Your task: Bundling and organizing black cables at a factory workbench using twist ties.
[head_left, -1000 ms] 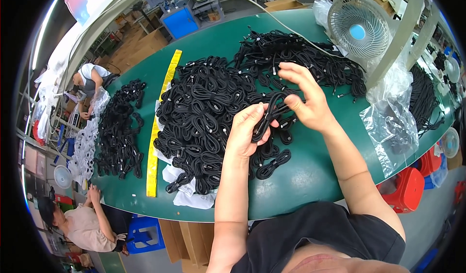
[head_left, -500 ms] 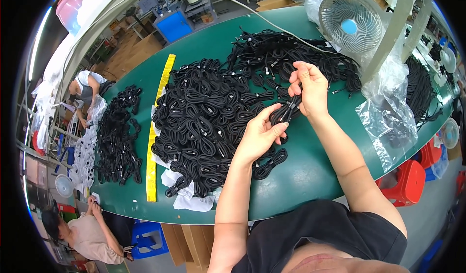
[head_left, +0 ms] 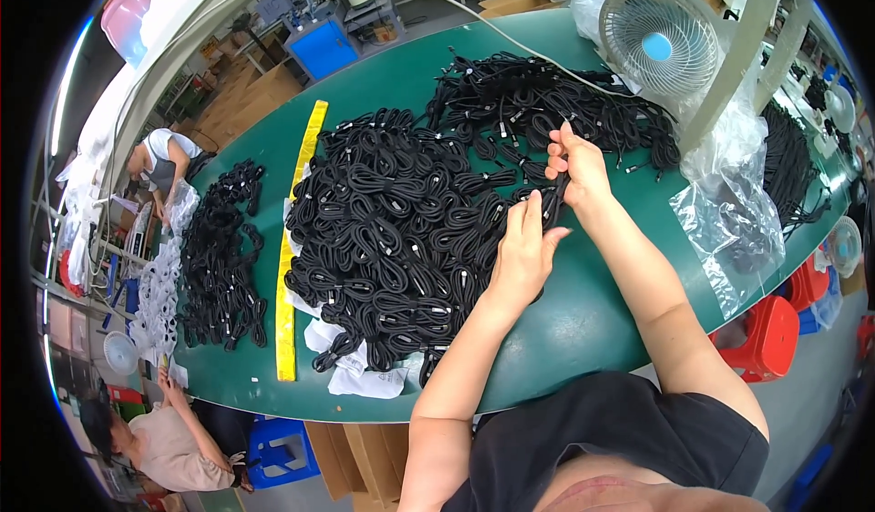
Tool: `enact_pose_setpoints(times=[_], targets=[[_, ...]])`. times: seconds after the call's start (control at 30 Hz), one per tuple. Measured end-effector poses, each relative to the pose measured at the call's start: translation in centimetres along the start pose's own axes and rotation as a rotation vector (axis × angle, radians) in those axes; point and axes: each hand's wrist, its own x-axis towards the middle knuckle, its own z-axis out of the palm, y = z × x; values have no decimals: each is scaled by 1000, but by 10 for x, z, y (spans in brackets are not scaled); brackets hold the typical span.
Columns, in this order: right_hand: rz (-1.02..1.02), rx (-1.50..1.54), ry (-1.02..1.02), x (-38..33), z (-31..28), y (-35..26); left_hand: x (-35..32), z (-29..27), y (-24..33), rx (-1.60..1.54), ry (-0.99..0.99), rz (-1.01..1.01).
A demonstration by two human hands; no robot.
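Note:
A coiled black cable [head_left: 552,204] is between my hands, above the right-hand edge of a large heap of similar coils. My right hand [head_left: 580,169] has its fingers curled and pinched at the coil's upper end. From below, my left hand [head_left: 521,259] holds the coil's lower part, its fingers fairly straight and its thumb to the right; the hand covers much of the coil. The heap of tied black cable coils [head_left: 383,211] lies left of my hands. More loose black cables [head_left: 510,93] lie beyond them.
A yellow strip [head_left: 293,266] divides the green table [head_left: 583,321] from another cable pile [head_left: 223,257] at the left. A fan [head_left: 656,46] and clear plastic bags [head_left: 729,230] are on the right. Two other people work at the left; red stools [head_left: 766,339] stand right.
My left hand has turned and moved up and right, its fingers straighter, covering more of the coil. My right hand stays near the same place, shifted slightly downward.

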Motion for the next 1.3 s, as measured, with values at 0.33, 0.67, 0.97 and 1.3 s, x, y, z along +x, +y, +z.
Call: enact_pose_setpoints(times=[0.33,0.67,0.97,1.3], targets=[[-822,-1010,144,42,-19,2,25,-82,-21,134,-83,-368],[-798,-2045,192,71,-37,13,23,-98,-14,481,102,-165],[-966,-1920,30,53,-41,6,25,-79,-6,45,-32,-358],[-438,-876,-153,13,-24,-13,16,-58,-10,-117,-55,-397]])
